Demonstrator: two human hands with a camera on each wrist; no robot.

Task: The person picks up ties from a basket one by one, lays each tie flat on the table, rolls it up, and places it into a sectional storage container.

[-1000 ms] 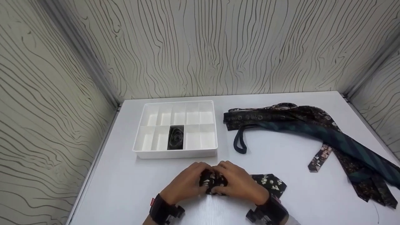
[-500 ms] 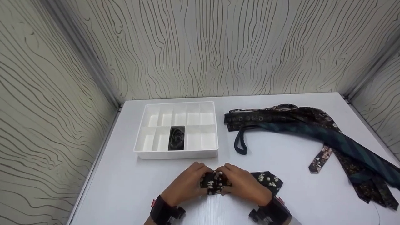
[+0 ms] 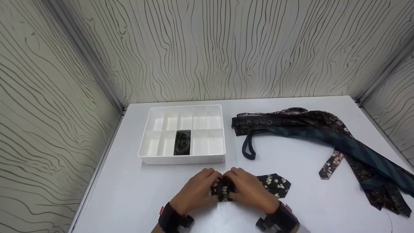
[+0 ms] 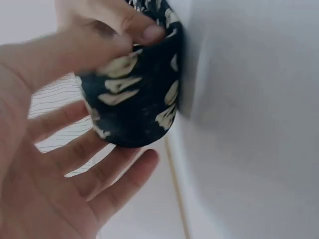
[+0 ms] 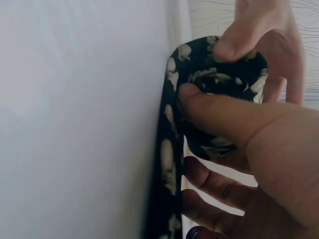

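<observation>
A black necktie with cream flowers [image 3: 223, 191] is partly rolled up on the white table, between both hands. Its loose wide end [image 3: 275, 185] lies flat to the right, passing behind my right hand. My left hand [image 3: 198, 191] grips the left side of the roll. In the left wrist view its thumb lies on the roll's edge and its fingers are on the far side. My right hand [image 3: 250, 190] holds the other side. The right wrist view shows its thumb pressed into the coil, with the unrolled strip [image 5: 167, 149] running along the table under its fingers.
A white divided tray [image 3: 184, 160] stands behind the hands. One front compartment holds a dark rolled tie [image 3: 182, 143]. Several unrolled ties, including a green-and-navy striped one [image 3: 343, 142], lie heaped at the right. Wood-patterned panels [image 3: 207, 48] enclose the table.
The loose end of the floral tie has drawn a little leftward toward the hands. Both hands have shifted their hold around the roll. The tray and the heaped ties stay put.
</observation>
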